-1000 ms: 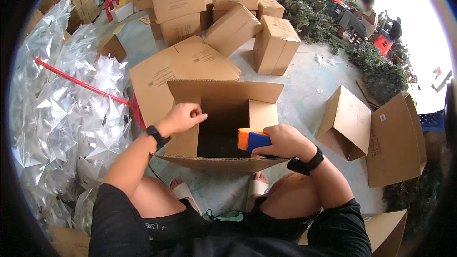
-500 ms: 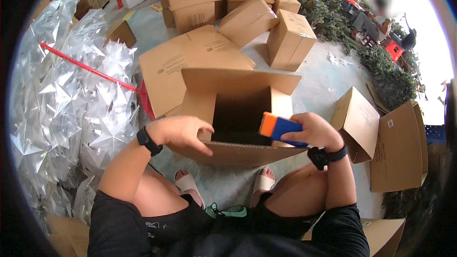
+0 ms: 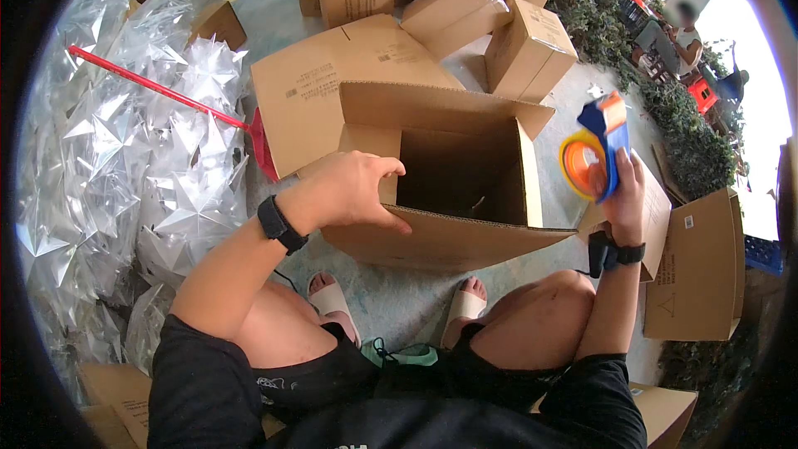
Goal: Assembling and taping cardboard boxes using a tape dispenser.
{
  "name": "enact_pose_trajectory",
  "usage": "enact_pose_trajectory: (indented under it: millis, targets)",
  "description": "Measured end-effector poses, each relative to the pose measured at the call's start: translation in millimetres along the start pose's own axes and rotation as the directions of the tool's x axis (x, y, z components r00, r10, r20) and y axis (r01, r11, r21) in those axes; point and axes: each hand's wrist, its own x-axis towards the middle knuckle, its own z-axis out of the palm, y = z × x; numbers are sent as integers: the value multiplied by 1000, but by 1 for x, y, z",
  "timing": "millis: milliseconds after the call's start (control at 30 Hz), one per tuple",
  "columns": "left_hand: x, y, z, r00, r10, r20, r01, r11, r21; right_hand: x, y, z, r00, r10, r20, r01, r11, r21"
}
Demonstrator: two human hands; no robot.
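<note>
An open cardboard box stands upright on the floor before my feet, flaps raised, its inside mostly dark. My left hand is closed on its near left corner, thumb over the near flap and fingers by the left flap. In my right hand, to the right of the box and apart from it, is a blue and orange tape dispenser. It is held upright, with its yellow and orange roll side showing. My right fingers wrap round the dispenser's lower end.
Clear-wrapped silver star decorations pile up at left, with a red long-handled dustpan by them. Behind the box lies a flattened carton, with stacked cartons beyond. More cartons stand at right. Greenery and a seated person are far right.
My right hand has moved right and away from the box, turning the tape dispenser upright. The box has swung slightly, its near right flap now angled outward. My left hand stays at its corner.
</note>
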Motion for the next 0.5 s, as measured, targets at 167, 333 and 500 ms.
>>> enact_pose_trajectory:
  millis: [167,333,500]
  targets:
    - [4,-8,1,953,256,-164,-209,943,259,20,47,20,810,403,425,96,625,-775]
    - [-8,-2,8,801,223,-555,128,843,523,19,37,52,810,413,415,99,601,-793]
    - [-13,-6,18,774,4,-633,395,778,489,22,40,63,618,616,489,269,419,-867]
